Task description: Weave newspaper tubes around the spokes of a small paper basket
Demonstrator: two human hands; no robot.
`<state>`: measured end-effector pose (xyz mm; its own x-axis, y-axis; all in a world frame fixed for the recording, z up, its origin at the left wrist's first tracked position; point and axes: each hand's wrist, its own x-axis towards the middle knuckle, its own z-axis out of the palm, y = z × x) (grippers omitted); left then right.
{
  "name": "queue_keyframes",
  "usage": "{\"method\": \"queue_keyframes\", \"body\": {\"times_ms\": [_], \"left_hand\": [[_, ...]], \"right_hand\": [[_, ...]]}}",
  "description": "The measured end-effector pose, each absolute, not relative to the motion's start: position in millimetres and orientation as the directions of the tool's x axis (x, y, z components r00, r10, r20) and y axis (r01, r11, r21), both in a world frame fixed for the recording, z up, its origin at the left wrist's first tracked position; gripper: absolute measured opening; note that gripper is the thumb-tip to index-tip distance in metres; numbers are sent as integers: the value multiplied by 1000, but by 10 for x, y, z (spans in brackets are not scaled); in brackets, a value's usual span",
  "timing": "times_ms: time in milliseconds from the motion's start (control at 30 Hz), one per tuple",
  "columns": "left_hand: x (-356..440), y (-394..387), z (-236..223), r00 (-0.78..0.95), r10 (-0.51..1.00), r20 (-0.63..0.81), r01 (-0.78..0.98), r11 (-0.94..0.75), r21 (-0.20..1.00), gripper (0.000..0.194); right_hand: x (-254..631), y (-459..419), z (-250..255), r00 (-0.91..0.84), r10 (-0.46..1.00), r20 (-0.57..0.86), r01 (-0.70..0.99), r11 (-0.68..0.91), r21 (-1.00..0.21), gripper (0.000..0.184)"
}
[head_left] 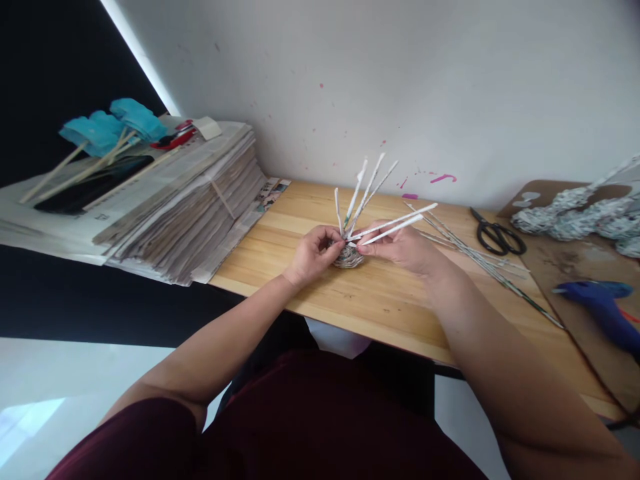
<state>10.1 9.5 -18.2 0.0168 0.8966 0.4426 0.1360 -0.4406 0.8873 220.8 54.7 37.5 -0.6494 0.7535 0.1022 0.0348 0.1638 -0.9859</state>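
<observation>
A small round basket woven from rolled paper (349, 259) rests on the wooden table, with several white paper sticks (370, 185) standing up and fanning out from its rim. My left hand (316, 255) grips the basket's left side, thumb and fingers closed at the rim. On the other side, my right hand (393, 245) pinches a white paper stick (395, 229) close to the rim. That stick points up and to the right, beside another one. My fingers hide part of the weave.
Loose paper sticks (480, 263) lie right of my hands, near black scissors (497, 235). A blue glue gun (600, 310) and woven paper pieces (575, 213) are at the far right. A tall newspaper stack (195, 207) stands left, bearing blue-topped sticks (107, 130) and a red stapler (174, 137).
</observation>
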Motion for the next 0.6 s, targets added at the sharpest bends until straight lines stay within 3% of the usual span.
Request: {"method": "queue_keyframes", "body": {"times_ms": [133, 300, 433, 600], "left_hand": [[140, 43, -166, -91, 843, 530, 295, -485, 823, 9], [198, 4, -159, -175, 774, 608, 498, -464, 733, 4], [215, -6, -145, -130, 741, 659, 545, -502, 671, 6], [215, -49, -117, -90, 712, 696, 508, -569, 647, 9]], "right_hand": [[2114, 513, 331, -588, 787, 188, -22, 217, -976, 23], [2020, 420, 311, -522, 794, 310, 35, 383, -923, 14], [2017, 415, 302, -476, 786, 396, 94, 493, -865, 8], [2008, 437, 267, -419, 820, 391, 181, 497, -848, 10]]}}
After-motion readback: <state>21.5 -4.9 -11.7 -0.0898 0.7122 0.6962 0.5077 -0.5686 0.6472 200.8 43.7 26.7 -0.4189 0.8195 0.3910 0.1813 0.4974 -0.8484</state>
